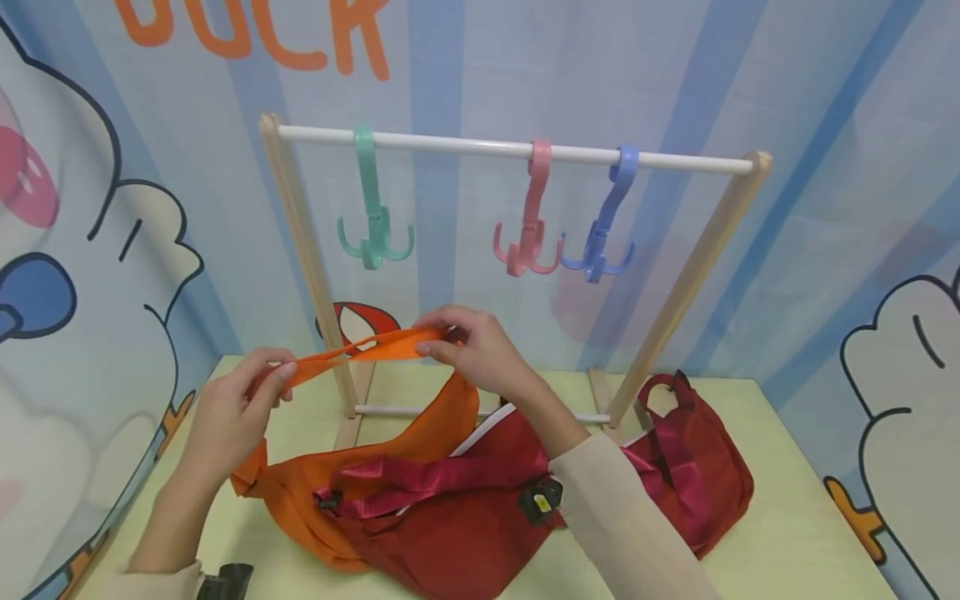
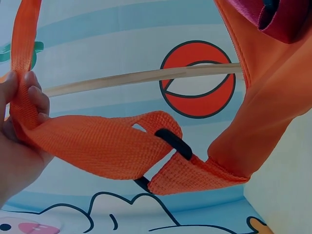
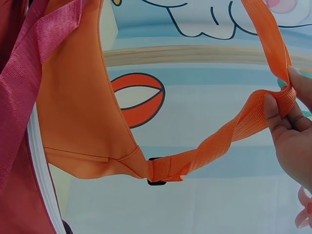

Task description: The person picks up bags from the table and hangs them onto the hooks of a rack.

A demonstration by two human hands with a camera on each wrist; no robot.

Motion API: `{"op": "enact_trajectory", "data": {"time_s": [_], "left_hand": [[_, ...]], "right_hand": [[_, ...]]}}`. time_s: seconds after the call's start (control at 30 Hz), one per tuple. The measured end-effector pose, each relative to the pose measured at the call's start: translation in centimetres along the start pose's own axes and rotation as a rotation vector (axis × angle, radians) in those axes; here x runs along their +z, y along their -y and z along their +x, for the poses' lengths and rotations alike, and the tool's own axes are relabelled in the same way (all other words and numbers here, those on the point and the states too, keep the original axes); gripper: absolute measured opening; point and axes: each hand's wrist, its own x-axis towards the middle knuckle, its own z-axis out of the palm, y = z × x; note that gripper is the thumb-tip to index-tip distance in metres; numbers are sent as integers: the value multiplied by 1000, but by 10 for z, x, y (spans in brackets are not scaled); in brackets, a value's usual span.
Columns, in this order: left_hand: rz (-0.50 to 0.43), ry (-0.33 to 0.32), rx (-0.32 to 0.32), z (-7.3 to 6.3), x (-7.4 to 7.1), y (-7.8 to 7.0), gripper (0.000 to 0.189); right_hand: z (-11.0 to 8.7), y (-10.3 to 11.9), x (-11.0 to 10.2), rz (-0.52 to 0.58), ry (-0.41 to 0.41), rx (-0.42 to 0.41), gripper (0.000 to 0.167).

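Both hands hold up the orange strap [image 1: 397, 344] of an orange bag [image 1: 300, 492]. My left hand [image 1: 232, 408] pinches the strap at its left part, and my right hand [image 1: 483, 350] pinches it farther right, so the webbing stretches between them. In the left wrist view a black slider buckle [image 2: 174, 143] sits on the strap near the bag; another dark buckle [image 3: 156, 183] shows in the right wrist view. A dark red bag [image 1: 457, 533] with a magenta strap [image 1: 442, 473] lies over part of the orange bag, hiding some of it.
Behind the hands stands a wooden rack with a white rod [image 1: 465, 146]. From it hang a green hook [image 1: 372, 217], a pink hook [image 1: 531, 221] and a blue hook [image 1: 603, 225]. A smaller red bag [image 1: 705, 467] lies at the table's [image 1: 795, 500] right.
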Motion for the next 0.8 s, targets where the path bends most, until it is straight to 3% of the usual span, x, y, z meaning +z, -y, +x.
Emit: {"op": "enact_trajectory", "data": {"time_s": [0.47,0.8], "left_hand": [[10,-9,-33,11,-6,-11,10],[2,-36,1,19,-8,-18,10]], "right_hand": [[4,8,-8,8,-7,-25,21],[10,14,-14,-39,-44,-20,22]]}}
